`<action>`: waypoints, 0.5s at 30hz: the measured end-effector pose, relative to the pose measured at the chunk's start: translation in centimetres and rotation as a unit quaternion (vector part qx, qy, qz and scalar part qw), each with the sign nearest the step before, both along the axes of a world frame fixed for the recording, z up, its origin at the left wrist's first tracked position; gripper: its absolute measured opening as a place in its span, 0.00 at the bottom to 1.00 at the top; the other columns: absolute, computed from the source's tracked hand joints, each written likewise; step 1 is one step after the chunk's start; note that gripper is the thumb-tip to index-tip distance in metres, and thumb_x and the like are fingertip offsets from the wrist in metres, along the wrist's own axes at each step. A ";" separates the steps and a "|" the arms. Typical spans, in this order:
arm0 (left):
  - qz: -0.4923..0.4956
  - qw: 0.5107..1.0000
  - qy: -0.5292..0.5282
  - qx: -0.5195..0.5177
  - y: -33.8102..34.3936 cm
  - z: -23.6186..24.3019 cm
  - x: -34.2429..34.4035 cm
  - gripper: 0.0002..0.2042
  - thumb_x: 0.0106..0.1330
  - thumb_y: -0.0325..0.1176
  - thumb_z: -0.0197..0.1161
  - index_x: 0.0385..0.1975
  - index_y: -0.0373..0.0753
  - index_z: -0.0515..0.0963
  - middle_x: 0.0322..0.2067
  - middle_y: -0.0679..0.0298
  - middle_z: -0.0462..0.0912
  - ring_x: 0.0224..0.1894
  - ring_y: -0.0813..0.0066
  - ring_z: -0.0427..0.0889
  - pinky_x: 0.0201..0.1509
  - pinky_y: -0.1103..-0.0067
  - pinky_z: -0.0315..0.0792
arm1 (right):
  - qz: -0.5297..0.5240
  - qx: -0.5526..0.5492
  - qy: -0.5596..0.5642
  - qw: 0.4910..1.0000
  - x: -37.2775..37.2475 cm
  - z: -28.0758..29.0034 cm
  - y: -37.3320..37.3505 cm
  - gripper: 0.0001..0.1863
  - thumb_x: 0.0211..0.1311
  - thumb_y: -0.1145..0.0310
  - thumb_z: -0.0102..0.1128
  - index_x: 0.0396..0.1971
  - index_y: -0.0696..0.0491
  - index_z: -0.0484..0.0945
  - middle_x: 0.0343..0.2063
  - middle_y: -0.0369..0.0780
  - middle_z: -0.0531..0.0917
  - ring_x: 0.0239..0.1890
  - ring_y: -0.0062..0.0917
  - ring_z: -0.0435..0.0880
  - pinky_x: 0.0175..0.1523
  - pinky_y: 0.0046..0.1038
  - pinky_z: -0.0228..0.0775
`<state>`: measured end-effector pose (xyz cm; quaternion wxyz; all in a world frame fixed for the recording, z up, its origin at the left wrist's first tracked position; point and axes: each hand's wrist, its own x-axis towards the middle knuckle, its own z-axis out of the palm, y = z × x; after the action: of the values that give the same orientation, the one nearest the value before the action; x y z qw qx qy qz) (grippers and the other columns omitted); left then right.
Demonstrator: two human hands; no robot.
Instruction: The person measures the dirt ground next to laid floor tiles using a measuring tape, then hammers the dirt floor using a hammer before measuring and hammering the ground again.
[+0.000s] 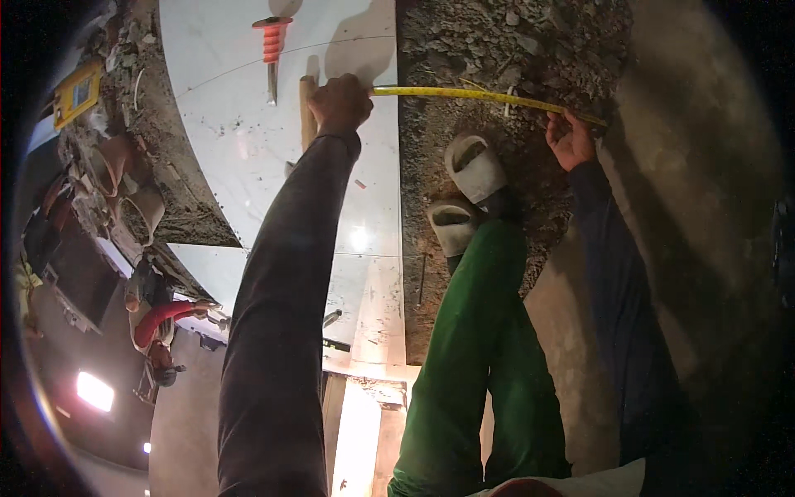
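Observation:
A yellow tape measure (464, 94) stretches across a strip of rough dirt, from the edge of the white tile to the wall side. Its left end runs into my closed left hand (341, 101), which rests over the tile; a case, if there is one, is hidden. My right hand (573, 141) pinches the tape near its other end, beside the wall. Just left of my left hand lies a wooden handle (307, 120), partly covered by my hand and arm. Farther off, a chisel with a red ribbed grip (274, 41) lies on the white tile (224, 149).
My feet in light slip-on shoes (474, 170) stand on the dirt strip (447, 50) between tile and bare wall (704, 190). Buckets (141, 214) and a yellow box (77, 94) are at the far left. Another person in red sleeves (161, 319) crouches at lower left.

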<state>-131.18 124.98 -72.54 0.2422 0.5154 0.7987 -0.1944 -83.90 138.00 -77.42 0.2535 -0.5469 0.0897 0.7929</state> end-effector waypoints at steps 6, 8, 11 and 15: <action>0.035 0.998 -0.003 -0.057 1.2 0.3 0.2 0.12 0.64 0.48 0.64 0.33 0.47 0.87 0.32 0.60 0.89 0.37 0.61 0.89 0.49 0.64 0.70 | 0.013 0.016 -0.025 0.999 0.4 -0.7 -0.4 0.36 0.72 0.64 0.61 0.74 0.46 0.52 0.62 0.44 0.71 0.51 0.31 0.79 0.56 0.37 0.83; 0.047 0.998 0.001 -0.050 1.3 0.3 0.5 0.15 0.60 0.52 0.71 0.35 0.47 0.87 0.33 0.60 0.89 0.37 0.59 0.90 0.38 0.65 0.79 | 0.021 0.024 -0.009 0.999 1.2 -1.0 -0.5 0.36 0.72 0.64 0.61 0.74 0.46 0.53 0.62 0.44 0.71 0.51 0.31 0.79 0.56 0.37 0.83; 0.030 0.999 0.000 -0.045 1.0 -0.6 0.1 0.14 0.60 0.51 0.71 0.35 0.47 0.87 0.32 0.60 0.89 0.39 0.60 0.90 0.38 0.65 0.79 | 0.035 0.006 0.003 0.999 0.8 -0.9 -0.4 0.35 0.73 0.64 0.60 0.73 0.47 0.54 0.60 0.44 0.72 0.49 0.30 0.79 0.55 0.37 0.82; 0.077 0.997 0.010 -0.026 0.3 -1.1 -0.5 0.12 0.61 0.48 0.69 0.35 0.48 0.87 0.32 0.63 0.89 0.40 0.63 0.89 0.43 0.62 0.77 | 0.020 0.034 -0.054 0.998 -1.3 0.2 -1.0 0.28 0.74 0.68 0.57 0.69 0.56 0.60 0.59 0.52 0.73 0.46 0.36 0.82 0.48 0.37 0.85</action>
<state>-131.67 125.25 -73.69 0.2622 0.4439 0.8328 -0.2013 -85.24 137.03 -77.24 0.2605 -0.5815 0.0385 0.7698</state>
